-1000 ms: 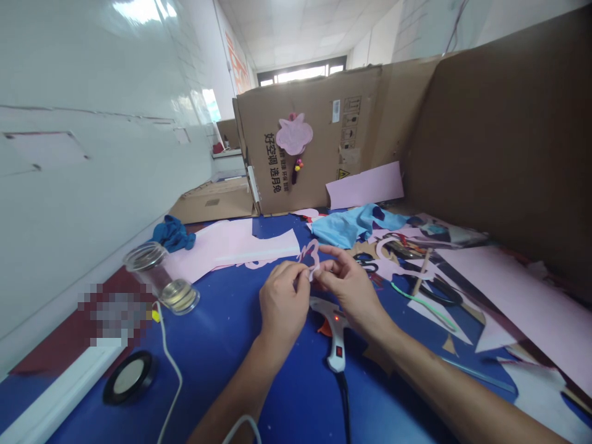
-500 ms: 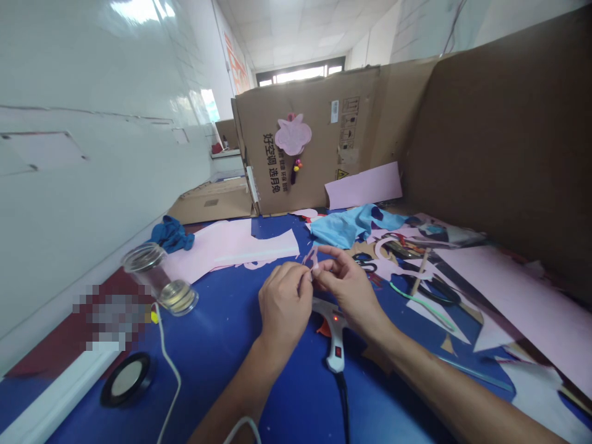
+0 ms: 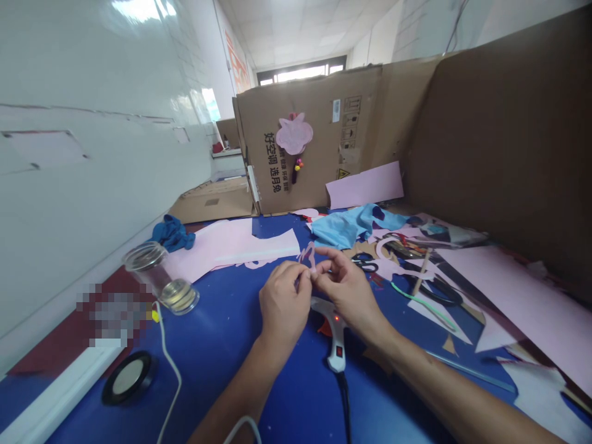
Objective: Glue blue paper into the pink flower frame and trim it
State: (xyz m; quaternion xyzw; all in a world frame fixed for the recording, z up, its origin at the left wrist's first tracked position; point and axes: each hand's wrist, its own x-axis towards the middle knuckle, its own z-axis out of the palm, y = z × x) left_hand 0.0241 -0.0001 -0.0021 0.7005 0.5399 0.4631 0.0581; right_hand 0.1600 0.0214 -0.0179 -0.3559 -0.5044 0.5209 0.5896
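Note:
Between the fingertips of both hands stands a small pink cut-out shape [image 3: 311,251], outlined with a hollow middle; it looks like paper or felt. My left hand [image 3: 285,300] is closed, thumb and forefinger pinching its lower end. Opposite it, my right hand [image 3: 345,288] pinches the same spot with thumb and forefinger, its other fingers loosely bent. Just below the hands a white hot glue gun [image 3: 338,348] lies on the blue table [image 3: 222,370], its red light on and its front partly hidden by my hands.
Pink sheets [image 3: 235,243] lie behind on the left, beside a clear jar [image 3: 161,277]. A black round tape roll [image 3: 127,377] and a white cord are nearer. Light-blue cloth [image 3: 345,227], scissors [image 3: 365,264] and pink scraps crowd the right. Cardboard [image 3: 319,179] walls the back.
The pink cut-out has tilted slightly and shifted a little left, showing more of its hollow outline. Both hands stay almost in place, fingers still together.

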